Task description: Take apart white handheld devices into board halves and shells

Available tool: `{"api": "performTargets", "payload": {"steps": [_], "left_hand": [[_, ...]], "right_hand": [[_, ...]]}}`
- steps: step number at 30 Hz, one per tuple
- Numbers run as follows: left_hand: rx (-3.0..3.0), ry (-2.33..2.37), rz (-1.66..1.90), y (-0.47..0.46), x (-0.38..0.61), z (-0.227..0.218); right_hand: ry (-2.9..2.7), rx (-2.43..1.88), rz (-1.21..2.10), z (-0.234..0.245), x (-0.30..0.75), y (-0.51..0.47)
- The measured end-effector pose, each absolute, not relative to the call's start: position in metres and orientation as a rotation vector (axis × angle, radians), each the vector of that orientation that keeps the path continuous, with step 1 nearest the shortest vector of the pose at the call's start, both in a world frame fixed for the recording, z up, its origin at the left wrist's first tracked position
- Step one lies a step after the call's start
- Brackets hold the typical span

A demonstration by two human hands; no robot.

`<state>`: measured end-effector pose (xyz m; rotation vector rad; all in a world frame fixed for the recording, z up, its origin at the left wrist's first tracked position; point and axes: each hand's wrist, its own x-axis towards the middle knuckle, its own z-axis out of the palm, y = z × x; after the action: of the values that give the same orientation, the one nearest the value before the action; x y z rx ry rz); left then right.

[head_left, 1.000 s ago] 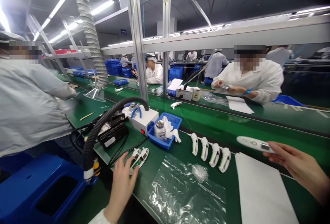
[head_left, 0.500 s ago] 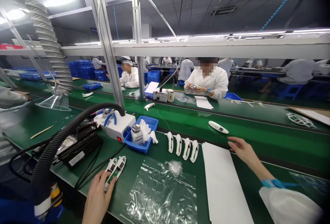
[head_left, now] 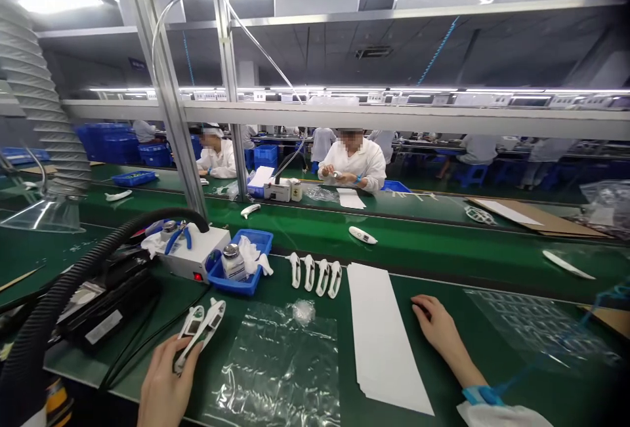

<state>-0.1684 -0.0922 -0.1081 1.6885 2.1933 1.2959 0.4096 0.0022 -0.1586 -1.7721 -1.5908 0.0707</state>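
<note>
One white housing [head_left: 205, 330] is clasped between the thumb and fingers of my left hand [head_left: 166, 378], by the tabletop's [head_left: 551, 391] near edge; a second housing [head_left: 191, 321] lies against it, and I cannot tell whether I grip that too. My right hand [head_left: 440, 330] sits right of the paper sheets [head_left: 384, 335], fingertips slightly apart. Four shells [head_left: 335, 279] line the far edge.

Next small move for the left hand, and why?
Probably lift the white casing clear of the second casing beside it: the left hand pinches its near end, and the right hand, beside the white sheets, looks empty, so free to help.
</note>
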Motion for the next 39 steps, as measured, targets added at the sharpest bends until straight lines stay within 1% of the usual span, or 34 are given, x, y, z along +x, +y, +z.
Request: {"api": "performTargets", "payload": {"steps": [3,6,10,14,20,26,33,35,37,39], "left_hand": [[1.773,2.011,1.348,-0.085,-0.139,-0.095],[1.972,1.879,1.222,-0.072,-0.099,-0.08],[2.121,1.99,0.981,-0.042,-0.056,-0.069],[2.108,2.226,0.794,-0.008,-0.031,-0.072],[1.989,2.396,0.649,0.028,-0.004,-0.082],[1.939,2.302,0.744,0.025,-0.004,-0.077],[1.885,1.859,0.961,-0.048,-0.033,-0.05],[1.68,1.713,1.063,-0.077,-0.037,-0.041],[1.269,1.465,1.211,-0.104,-0.037,-0.032],[0.996,1.298,1.253,-0.125,-0.035,-0.026]], "right_hand": [[-1.621,-1.768,0.058,-0.161,0.41,0.006],[-1.621,-1.772,0.055,-0.164,0.412,0.009],[-1.618,-1.776,0.069,-0.168,0.415,0.01],[-1.615,-1.775,0.082,-0.168,0.417,0.011],[-1.611,-1.77,0.084,-0.167,0.418,0.011],[-1.624,-1.76,0.076,-0.167,0.418,0.011],[-1.63,-1.755,0.092,-0.168,0.423,0.013],[-1.624,-1.771,0.102,-0.168,0.424,0.013],[-1.614,-1.793,0.12,-0.168,0.426,0.014],[-1.603,-1.817,0.142,-0.169,0.428,0.015]]}}
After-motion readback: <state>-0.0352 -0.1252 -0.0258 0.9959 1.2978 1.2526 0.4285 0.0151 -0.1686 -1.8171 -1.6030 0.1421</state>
